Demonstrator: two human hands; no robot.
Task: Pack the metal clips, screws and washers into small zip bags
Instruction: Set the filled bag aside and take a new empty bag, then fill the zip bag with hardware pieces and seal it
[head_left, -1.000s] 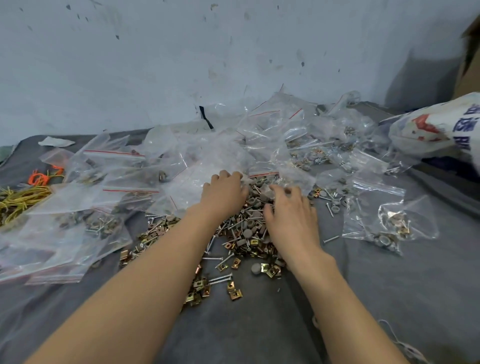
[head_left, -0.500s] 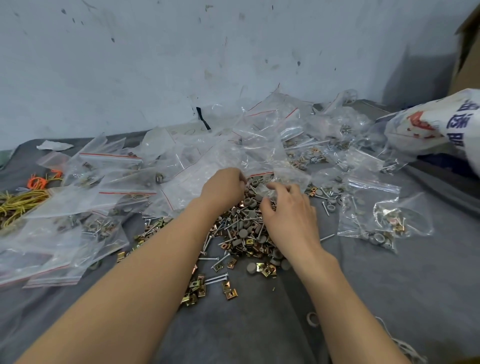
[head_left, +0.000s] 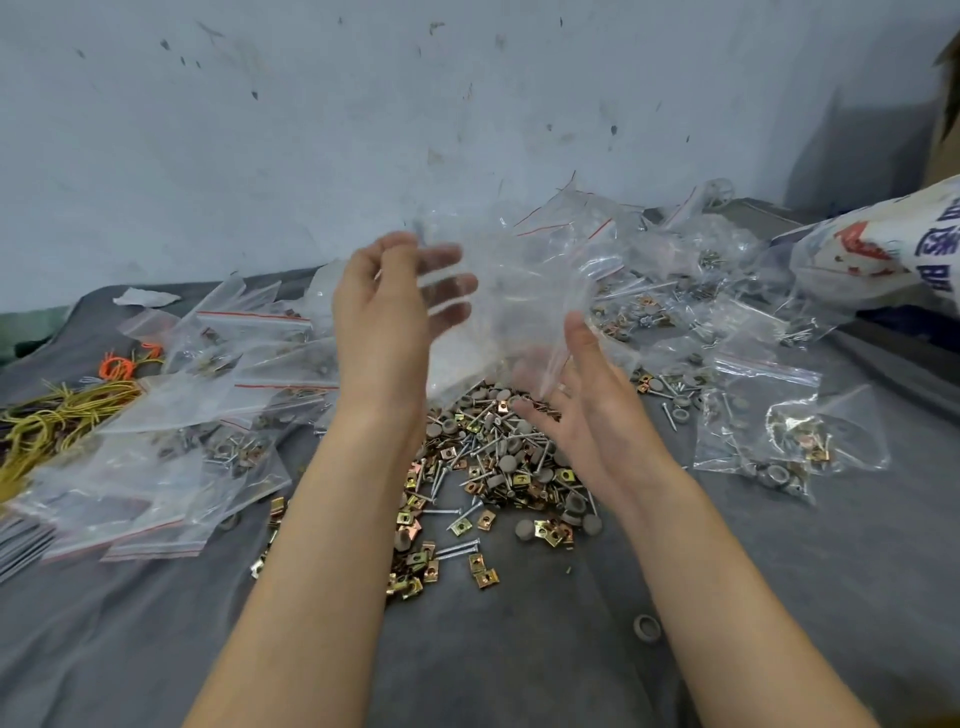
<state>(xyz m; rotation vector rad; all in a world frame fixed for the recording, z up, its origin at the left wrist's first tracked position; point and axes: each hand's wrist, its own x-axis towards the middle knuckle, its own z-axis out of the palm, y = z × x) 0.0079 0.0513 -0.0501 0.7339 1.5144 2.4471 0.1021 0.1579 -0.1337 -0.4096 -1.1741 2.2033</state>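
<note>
A heap of brass clips, screws and grey washers (head_left: 493, 457) lies on the grey cloth (head_left: 519, 654) in the middle. Above its far side, a loose bunch of empty clear zip bags (head_left: 519, 291) hangs in the air between my two raised hands. My left hand (head_left: 384, 312) is at the bunch's left side, its fingers nearly straight and blurred behind the plastic. My right hand (head_left: 587, 410) is lower on the right, palm turned inward, fingers spread and touching the bottom of the bags.
Filled zip bags lie at the left (head_left: 208, 415) and right (head_left: 779, 441), with more piled against the wall. Yellow cords (head_left: 57, 421) and orange ones (head_left: 117, 366) sit far left. A printed white sack (head_left: 883, 254) lies at the right. One washer (head_left: 645, 627) lies alone near me.
Both hands have come up off the heap, palms turned toward each other. A bunch of empty zip bags has risen with them from the far side of the heap.
</note>
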